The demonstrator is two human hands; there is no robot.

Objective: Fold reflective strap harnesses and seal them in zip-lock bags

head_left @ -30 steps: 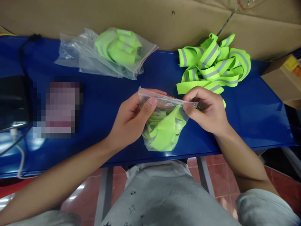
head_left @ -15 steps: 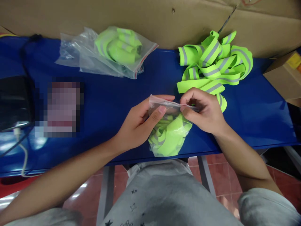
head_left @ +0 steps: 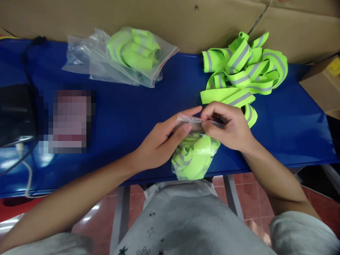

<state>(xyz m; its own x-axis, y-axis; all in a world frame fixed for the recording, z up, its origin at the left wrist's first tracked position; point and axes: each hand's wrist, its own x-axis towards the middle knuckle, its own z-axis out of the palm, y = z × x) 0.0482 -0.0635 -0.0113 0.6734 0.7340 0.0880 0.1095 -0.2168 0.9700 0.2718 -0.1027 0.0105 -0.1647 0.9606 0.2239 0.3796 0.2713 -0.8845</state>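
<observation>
A clear zip-lock bag [head_left: 195, 163] with a yellow-green reflective strap bundled inside hangs from both hands near the table's front edge. My left hand [head_left: 162, 141] grips the bag's upper left, thumb in front and fingers behind. At the top right of the bag, my right hand [head_left: 228, 125] pinches the zip strip between thumb and curled forefinger. Just beyond the right hand lies a loose heap of yellow-green reflective straps [head_left: 240, 79] with grey stripes.
At the back left, a filled zip-lock bag [head_left: 138, 53] lies on other clear bags [head_left: 106, 67]. A pixelated item [head_left: 71, 120] and a black device [head_left: 17, 115] with cables are at left. A cardboard box [head_left: 322, 86] stands right on the blue table [head_left: 292, 141]. Cardboard lines the back.
My left hand and the bag have shifted slightly to the right, bringing the left hand closer to the right. The right hand still pinches the bag's top edge.
</observation>
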